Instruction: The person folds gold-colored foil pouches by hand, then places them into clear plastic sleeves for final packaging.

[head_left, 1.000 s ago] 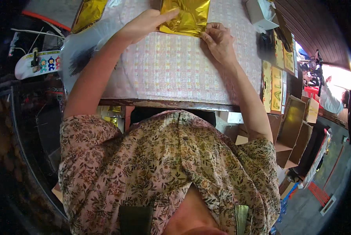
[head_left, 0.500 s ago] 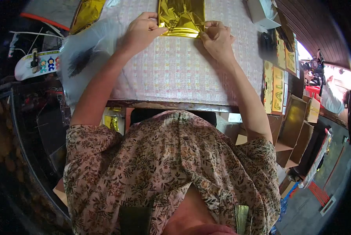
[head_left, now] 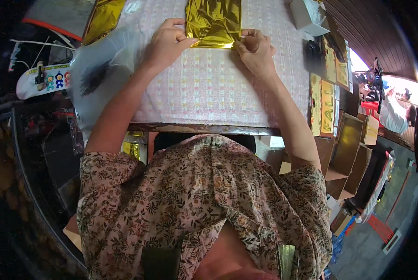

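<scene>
Shifted to the near left corner since a second ago, the left hand (head_left: pixel 166 44) pinches the gold foil packet (head_left: pixel 213 23) between both hands; the right hand (head_left: pixel 257 53) pinches its right corner.

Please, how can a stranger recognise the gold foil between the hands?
Find the pale checked cloth. On it, at the picture's top centre, lies a shiny, creased gold foil piece. Unlike the gold piece farther left, this one lies between left hand and right hand.
</scene>
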Available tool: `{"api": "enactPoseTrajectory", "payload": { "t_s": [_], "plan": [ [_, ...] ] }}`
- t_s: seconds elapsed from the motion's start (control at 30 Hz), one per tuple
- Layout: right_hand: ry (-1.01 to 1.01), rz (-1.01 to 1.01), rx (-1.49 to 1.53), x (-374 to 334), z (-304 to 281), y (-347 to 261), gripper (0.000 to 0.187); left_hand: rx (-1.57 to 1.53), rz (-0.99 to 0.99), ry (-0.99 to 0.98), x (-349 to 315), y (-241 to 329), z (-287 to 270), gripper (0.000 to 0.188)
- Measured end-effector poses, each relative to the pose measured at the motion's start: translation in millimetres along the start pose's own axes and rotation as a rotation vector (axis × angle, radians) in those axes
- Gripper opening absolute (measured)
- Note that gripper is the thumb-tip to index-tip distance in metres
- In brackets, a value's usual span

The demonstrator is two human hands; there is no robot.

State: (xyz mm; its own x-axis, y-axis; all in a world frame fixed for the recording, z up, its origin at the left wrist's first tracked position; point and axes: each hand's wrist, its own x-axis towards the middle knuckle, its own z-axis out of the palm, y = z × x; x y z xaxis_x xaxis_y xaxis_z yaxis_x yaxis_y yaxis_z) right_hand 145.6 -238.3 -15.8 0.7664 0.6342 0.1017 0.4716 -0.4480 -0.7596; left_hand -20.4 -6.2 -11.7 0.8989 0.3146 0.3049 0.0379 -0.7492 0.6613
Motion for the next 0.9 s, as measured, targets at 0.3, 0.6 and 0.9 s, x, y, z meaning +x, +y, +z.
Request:
{"api": "enactPoseTrajectory", "payload": {
  "t_s": [0.3,0.6,0.9],
  "plan": [
    [0.078,-0.227,0.013,-2.8,1.8,10.7,0.016,0.014,0.037,0.010,1.4,-2.4,-0.1,0.036],
    [0.155,-0.208,-0.184,-14.0,0.6,-12.0,0.019,0.044,0.033,-0.046,1.0,3.6,-3.6,0.033],
    [0.102,-0.546,-0.629,16.1,45.0,-45.6,0.071,0.003,-0.002,-0.038,2.7,4.6,-2.7,0.032]
  ]
}}
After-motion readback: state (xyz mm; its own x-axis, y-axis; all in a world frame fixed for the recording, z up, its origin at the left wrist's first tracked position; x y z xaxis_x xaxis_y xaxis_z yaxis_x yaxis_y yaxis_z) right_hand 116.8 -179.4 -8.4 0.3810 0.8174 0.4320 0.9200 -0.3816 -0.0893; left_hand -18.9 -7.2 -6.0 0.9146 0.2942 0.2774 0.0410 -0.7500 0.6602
